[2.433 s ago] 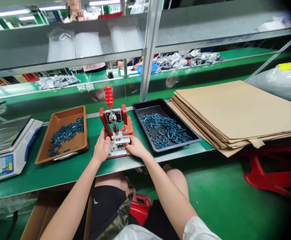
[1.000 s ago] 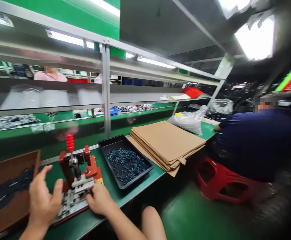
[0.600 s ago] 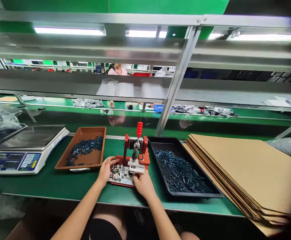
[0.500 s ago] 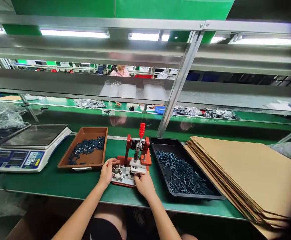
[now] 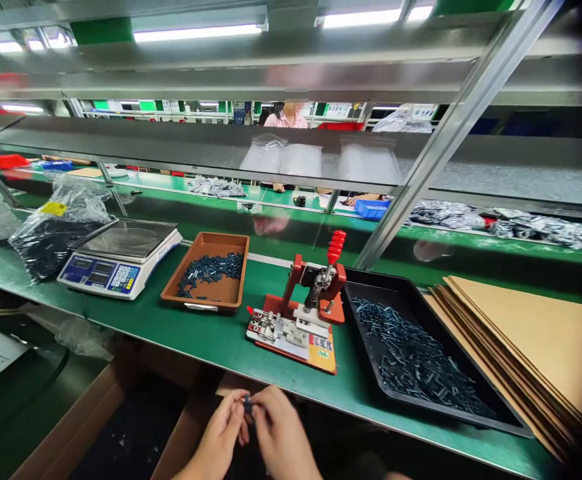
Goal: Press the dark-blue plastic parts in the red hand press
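Note:
Just off the bench's front edge, a small dark plastic piece (image 5: 247,403) is pinched between my two hands. My left hand (image 5: 224,427) is closed with thumb and fingertips on one side of it. Fingers of my right hand (image 5: 279,427) grip the other side. Its exact kind is too small to make out. On the bench beyond stands a red clamp fixture (image 5: 291,320) with a red lever handle (image 5: 337,247), and neither hand touches it. A brown tray (image 5: 243,283) of flat dark pieces sits left of the fixture, and a black tray (image 5: 395,393) of slim dark pieces sits right.
A digital scale (image 5: 121,257) stands on the left, with a clear bag of black parts (image 5: 51,243) beside it. Stacked cardboard sheets (image 5: 515,347) lie at the right. A slanting metal post (image 5: 435,153) rises behind the trays. A person (image 5: 288,119) sits across the line.
Both hands have left the clamp fixture and come back towards me, below the bench edge. They now hold a small dark piece between them. My view has turned left.

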A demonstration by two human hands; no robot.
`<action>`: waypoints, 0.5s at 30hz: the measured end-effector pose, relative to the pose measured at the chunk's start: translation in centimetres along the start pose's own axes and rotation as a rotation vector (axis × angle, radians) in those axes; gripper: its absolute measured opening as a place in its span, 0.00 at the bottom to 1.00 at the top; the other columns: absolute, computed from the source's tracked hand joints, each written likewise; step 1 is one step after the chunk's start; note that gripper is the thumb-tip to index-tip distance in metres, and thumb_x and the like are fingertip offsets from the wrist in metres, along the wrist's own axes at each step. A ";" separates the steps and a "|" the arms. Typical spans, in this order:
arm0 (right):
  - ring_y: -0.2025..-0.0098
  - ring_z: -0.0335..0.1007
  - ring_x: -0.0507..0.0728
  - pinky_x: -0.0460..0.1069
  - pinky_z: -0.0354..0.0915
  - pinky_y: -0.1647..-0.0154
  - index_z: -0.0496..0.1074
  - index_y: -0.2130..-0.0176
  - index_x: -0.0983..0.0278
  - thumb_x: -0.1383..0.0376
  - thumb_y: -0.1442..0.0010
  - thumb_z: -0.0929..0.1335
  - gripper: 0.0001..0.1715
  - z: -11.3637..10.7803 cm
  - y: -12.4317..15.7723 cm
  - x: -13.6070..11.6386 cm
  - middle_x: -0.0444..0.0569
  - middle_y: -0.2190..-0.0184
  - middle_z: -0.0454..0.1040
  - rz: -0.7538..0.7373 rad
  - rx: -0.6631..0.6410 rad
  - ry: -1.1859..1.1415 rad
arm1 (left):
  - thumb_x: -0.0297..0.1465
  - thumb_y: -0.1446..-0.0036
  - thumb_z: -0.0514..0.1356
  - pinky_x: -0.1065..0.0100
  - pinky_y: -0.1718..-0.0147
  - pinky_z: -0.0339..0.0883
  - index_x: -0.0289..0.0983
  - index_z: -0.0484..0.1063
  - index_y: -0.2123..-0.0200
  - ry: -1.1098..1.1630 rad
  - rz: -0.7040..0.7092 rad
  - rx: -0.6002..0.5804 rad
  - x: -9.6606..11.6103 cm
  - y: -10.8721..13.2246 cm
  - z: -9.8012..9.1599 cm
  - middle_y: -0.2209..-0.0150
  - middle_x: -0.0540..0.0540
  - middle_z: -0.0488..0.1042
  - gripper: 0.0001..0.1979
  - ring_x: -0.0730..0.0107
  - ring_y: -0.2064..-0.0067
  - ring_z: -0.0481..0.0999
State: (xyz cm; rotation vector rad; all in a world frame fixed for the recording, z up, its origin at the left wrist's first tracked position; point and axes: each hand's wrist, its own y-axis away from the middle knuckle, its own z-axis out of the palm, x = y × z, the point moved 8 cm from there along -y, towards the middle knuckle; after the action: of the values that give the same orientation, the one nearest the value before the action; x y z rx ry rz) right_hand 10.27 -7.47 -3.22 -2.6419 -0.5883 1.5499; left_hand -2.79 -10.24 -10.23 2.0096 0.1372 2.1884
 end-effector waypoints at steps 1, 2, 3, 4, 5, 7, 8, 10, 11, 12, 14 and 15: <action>0.57 0.74 0.57 0.49 0.69 0.54 0.74 0.59 0.59 0.68 0.33 0.61 0.13 2.0 0.5 -0.5 0.49 0.60 0.75 0.012 -0.075 -0.026 | 0.58 0.40 0.54 0.67 0.72 0.64 0.39 0.72 0.52 0.003 -0.040 0.043 -0.7 0.1 -0.5 0.69 0.47 0.71 0.30 0.70 0.72 0.69; 0.56 0.74 0.57 0.50 0.69 0.52 0.75 0.55 0.58 0.69 0.34 0.62 0.14 3.4 0.8 -0.6 0.49 0.59 0.76 0.039 -0.120 -0.046 | 0.59 0.42 0.54 0.69 0.74 0.61 0.38 0.74 0.57 -0.008 -0.072 0.083 -1.4 0.1 -1.2 0.73 0.48 0.69 0.30 0.72 0.74 0.66; 0.55 0.75 0.57 0.50 0.69 0.50 0.74 0.50 0.58 0.70 0.36 0.63 0.18 4.4 0.9 -0.5 0.49 0.58 0.76 0.076 -0.146 -0.060 | 0.60 0.43 0.55 0.69 0.76 0.59 0.38 0.74 0.60 -0.034 -0.095 0.114 -1.9 0.1 -2.1 0.75 0.49 0.68 0.31 0.72 0.76 0.65; 0.54 0.75 0.57 0.50 0.69 0.49 0.71 0.45 0.58 0.71 0.39 0.65 0.23 4.9 1.0 -0.3 0.49 0.56 0.76 0.115 -0.162 -0.067 | 0.61 0.45 0.55 0.69 0.76 0.59 0.38 0.74 0.61 -0.073 -0.111 0.146 -2.5 0.2 -3.5 0.76 0.50 0.68 0.32 0.72 0.76 0.64; 0.55 0.75 0.57 0.51 0.69 0.48 0.68 0.40 0.57 0.71 0.40 0.66 0.29 5.0 0.9 0.1 0.49 0.54 0.77 0.149 -0.175 -0.070 | 0.62 0.45 0.54 0.69 0.76 0.60 0.38 0.74 0.62 -0.125 -0.126 0.187 -3.0 0.3 -5.4 0.76 0.50 0.69 0.32 0.71 0.76 0.66; 0.56 0.76 0.57 0.51 0.70 0.47 0.65 0.37 0.58 0.69 0.41 0.68 0.34 4.1 1.0 0.9 0.50 0.51 0.77 0.184 -0.189 -0.071 | 0.64 0.46 0.50 0.67 0.74 0.64 0.39 0.73 0.62 -0.282 -0.143 0.288 -3.9 0.9 -10.9 0.75 0.48 0.72 0.34 0.66 0.74 0.71; 0.56 0.76 0.57 0.51 0.70 0.47 0.67 0.38 0.58 0.68 0.41 0.67 0.31 3.1 1.0 1.3 0.50 0.50 0.77 0.183 -0.184 -0.072 | 0.64 0.46 0.48 0.65 0.71 0.66 0.39 0.74 0.61 -0.385 -0.152 0.339 -4.2 1.4 -14.2 0.73 0.46 0.74 0.35 0.63 0.72 0.74; 0.53 0.77 0.58 0.51 0.71 0.47 0.73 0.44 0.58 0.65 0.38 0.66 0.23 0.0 1.2 2.1 0.51 0.51 0.78 0.159 -0.139 -0.067 | 0.61 0.45 0.46 0.60 0.62 0.71 0.40 0.75 0.60 -0.647 -0.196 0.392 -4.6 2.6 -20.7 0.68 0.42 0.78 0.34 0.55 0.64 0.79; 0.53 0.77 0.58 0.51 0.71 0.48 0.75 0.46 0.58 0.63 0.37 0.66 0.20 -2.0 1.4 2.5 0.51 0.53 0.79 0.139 -0.100 -0.052 | 0.59 0.45 0.48 0.57 0.58 0.71 0.39 0.76 0.57 -0.783 -0.263 0.350 -5.0 3.1 -23.3 0.66 0.41 0.79 0.32 0.52 0.60 0.80; 0.53 0.77 0.59 0.51 0.72 0.49 0.76 0.49 0.59 0.61 0.36 0.66 0.17 -4.4 1.6 2.9 0.51 0.55 0.80 0.115 -0.044 -0.025 | 0.56 0.46 0.51 0.55 0.55 0.71 0.39 0.76 0.52 -0.907 -0.334 0.284 -5.3 3.5 -25.3 0.65 0.40 0.80 0.32 0.49 0.58 0.80; 0.55 0.78 0.59 0.51 0.74 0.52 0.77 0.52 0.59 0.57 0.35 0.66 0.16 -10.0 1.9 3.6 0.51 0.56 0.80 0.057 0.109 0.059 | 0.50 0.47 0.55 0.53 0.52 0.71 0.38 0.73 0.43 -1.070 -0.390 0.121 -4.4 3.6 -26.9 0.65 0.41 0.81 0.34 0.47 0.57 0.81; 0.55 0.78 0.59 0.51 0.74 0.53 0.77 0.54 0.59 0.56 0.35 0.66 0.15 -13.1 1.9 3.9 0.52 0.56 0.80 0.026 0.203 0.114 | 0.49 0.46 0.55 0.54 0.52 0.71 0.39 0.71 0.40 -1.105 -0.347 0.068 -2.9 3.1 -26.6 0.64 0.42 0.81 0.34 0.49 0.57 0.81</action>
State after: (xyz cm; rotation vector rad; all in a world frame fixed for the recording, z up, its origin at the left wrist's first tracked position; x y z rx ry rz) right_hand 23.64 -5.76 -0.31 -2.5716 -0.3703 1.3729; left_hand -29.19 -12.62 -14.90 2.6412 0.3615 0.6928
